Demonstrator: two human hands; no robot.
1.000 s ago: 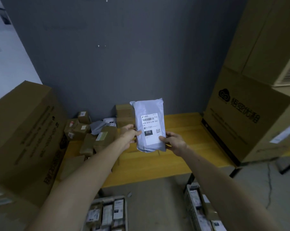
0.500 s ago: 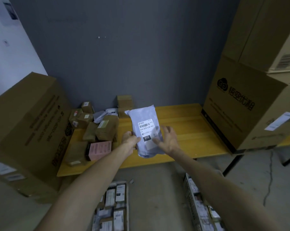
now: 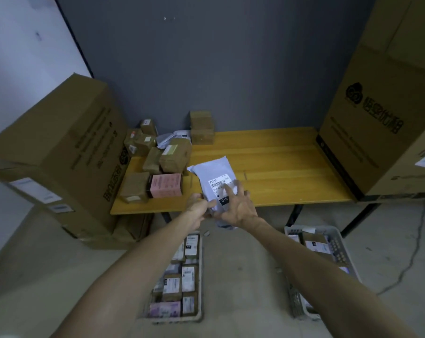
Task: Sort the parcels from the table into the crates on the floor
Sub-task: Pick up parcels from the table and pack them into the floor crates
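parcel (image 3: 210,172), apparently in left hand (image 3: 198,209)

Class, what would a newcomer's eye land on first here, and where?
A grey mailer bag, gripped by the left hand with the right hand spread over its label, hangs before the yellow table. Brown parcels and a pink box crowd its left end; two crates sit below.

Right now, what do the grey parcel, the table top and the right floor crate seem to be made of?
The grey parcel is probably thin plastic film, slightly glossy; it creases where the left hand grips it. The table top looks like wood with a smooth yellow finish and plank lines. The right crate is likely pale grey moulded plastic, matte, with a slotted wall.
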